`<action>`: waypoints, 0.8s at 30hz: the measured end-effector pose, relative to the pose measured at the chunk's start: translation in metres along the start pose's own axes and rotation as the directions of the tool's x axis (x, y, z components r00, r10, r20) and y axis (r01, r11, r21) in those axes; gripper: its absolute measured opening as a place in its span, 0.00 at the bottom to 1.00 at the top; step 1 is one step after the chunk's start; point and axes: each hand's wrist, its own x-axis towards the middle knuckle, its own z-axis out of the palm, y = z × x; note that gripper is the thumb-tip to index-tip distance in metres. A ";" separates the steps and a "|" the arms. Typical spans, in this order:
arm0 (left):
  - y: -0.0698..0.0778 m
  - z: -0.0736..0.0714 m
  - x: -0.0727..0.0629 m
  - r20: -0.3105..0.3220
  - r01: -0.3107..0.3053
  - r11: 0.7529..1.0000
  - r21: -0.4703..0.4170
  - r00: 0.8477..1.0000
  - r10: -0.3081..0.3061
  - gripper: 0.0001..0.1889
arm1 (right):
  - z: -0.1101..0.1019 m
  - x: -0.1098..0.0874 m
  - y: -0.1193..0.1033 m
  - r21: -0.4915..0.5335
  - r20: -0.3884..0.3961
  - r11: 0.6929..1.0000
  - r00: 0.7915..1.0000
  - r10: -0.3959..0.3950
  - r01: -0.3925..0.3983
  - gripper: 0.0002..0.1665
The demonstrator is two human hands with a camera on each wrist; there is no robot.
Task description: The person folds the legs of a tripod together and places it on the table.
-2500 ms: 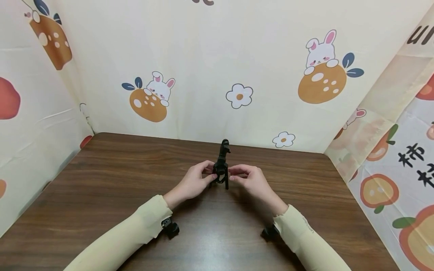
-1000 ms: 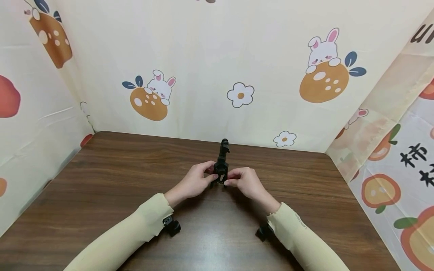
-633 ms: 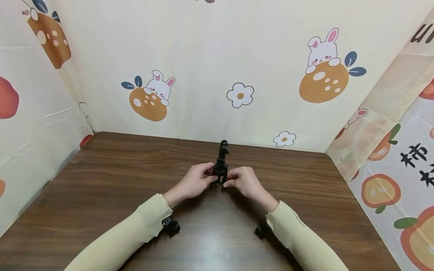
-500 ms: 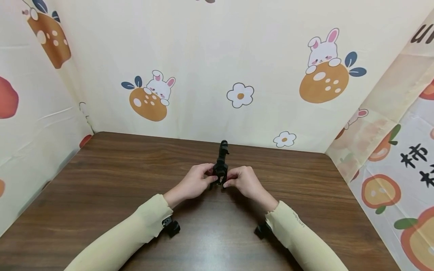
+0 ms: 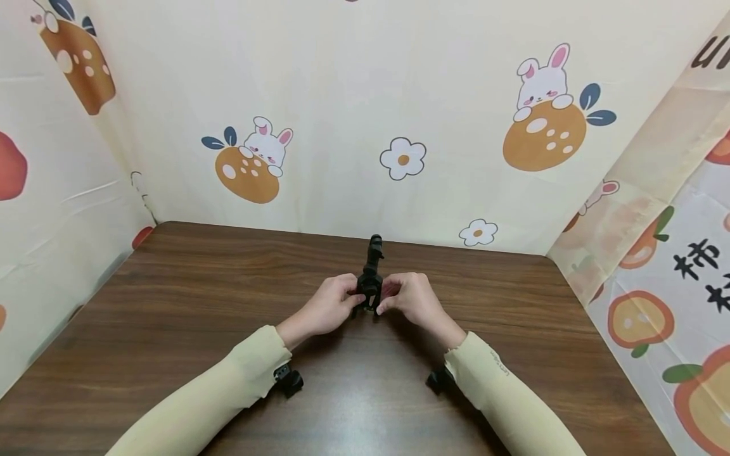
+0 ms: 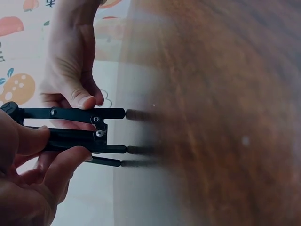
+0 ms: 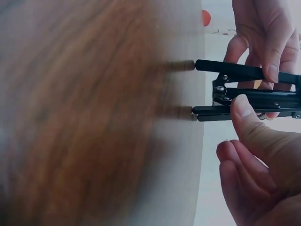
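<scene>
My head feed has the left hand (image 5: pixel 326 305) pinching the black tripod (image 5: pixel 371 283) between thumb and fingers, the right hand (image 5: pixel 415 304) against its other side. The right wrist feed adds what that view blurs: the right thumb laid on one leg (image 7: pixel 214 109); whether the other fingers close on it, I cannot tell. Only the wrist feeds show me a small silver screw (image 6: pixel 99 133) near the feet, and three foot tips meeting their reflections in the table (image 5: pixel 353 380). Only from the head do I see the tripod near the far edge, before the rabbit-printed curtain (image 5: pixel 342 95).
</scene>
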 end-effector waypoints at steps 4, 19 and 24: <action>-0.002 -0.001 0.000 -0.008 -0.009 1.000 0.003 1.000 0.009 0.04 | 0.001 0.001 -0.001 0.002 -0.013 1.000 1.000 0.000 0.000 0.19; -0.006 0.000 0.002 0.008 -0.020 1.000 -0.011 1.000 0.020 0.05 | 0.002 0.008 -0.001 -0.004 -0.015 1.000 0.999 0.029 -0.030 0.23; -0.008 -0.003 0.005 0.038 -0.021 1.000 -0.011 0.999 0.022 0.05 | 0.000 0.009 0.001 0.018 0.025 0.998 0.998 0.060 -0.060 0.30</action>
